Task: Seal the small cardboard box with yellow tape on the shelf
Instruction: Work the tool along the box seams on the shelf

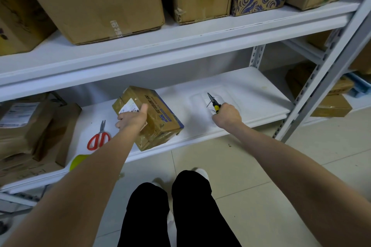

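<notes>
Judging the small cardboard box [160,114] as light, stiff at its corners, slick on its glossy faces; steadying best from the top and near edges. Lying skewed on the lower shelf [251,90], near the front lip. Resting the left hand [132,118] on top, thumb lifted, fingers bending over the left edge; grip clasping or loose, impossible to tell. Clenching the right hand [227,115] tight around yellow-handled pliers [212,101], apart to the right.
</notes>
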`<action>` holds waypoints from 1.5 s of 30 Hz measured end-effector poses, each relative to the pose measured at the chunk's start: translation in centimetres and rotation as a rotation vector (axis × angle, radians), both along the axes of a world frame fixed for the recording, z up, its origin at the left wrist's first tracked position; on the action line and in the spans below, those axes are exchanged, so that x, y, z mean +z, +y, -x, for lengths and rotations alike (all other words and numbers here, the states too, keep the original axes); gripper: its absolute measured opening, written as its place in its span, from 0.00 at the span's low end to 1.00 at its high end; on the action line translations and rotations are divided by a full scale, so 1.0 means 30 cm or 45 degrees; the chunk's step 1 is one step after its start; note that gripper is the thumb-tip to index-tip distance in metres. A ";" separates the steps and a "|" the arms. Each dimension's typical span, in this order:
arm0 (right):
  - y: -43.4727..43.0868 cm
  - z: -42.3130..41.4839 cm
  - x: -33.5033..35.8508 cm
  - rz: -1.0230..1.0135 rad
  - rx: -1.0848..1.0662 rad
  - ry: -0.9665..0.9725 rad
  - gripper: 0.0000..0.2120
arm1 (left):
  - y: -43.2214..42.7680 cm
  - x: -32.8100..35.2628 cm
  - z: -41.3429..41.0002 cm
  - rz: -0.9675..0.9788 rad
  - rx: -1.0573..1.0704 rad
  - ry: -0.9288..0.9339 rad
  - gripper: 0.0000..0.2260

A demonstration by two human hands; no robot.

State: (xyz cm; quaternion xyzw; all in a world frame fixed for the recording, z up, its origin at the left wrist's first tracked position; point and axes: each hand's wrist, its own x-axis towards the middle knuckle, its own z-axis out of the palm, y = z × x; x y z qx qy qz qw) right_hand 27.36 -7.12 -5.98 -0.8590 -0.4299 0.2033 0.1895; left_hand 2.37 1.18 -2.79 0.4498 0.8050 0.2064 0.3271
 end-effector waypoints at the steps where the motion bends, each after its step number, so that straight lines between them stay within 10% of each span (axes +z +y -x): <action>1: -0.006 -0.014 -0.006 0.012 -0.028 0.001 0.05 | -0.003 0.000 -0.007 0.000 -0.006 -0.011 0.42; 17: 0.009 0.014 -0.043 0.218 0.094 -0.253 0.27 | 0.001 -0.001 -0.065 0.000 -0.054 -0.020 0.43; 30: -0.020 0.118 -0.001 -0.050 0.926 0.168 0.21 | 0.025 0.010 -0.014 0.016 0.094 -0.002 0.44; 45: 0.007 0.215 0.031 -0.176 1.042 -0.008 0.19 | 0.042 0.013 0.050 0.056 0.186 -0.241 0.41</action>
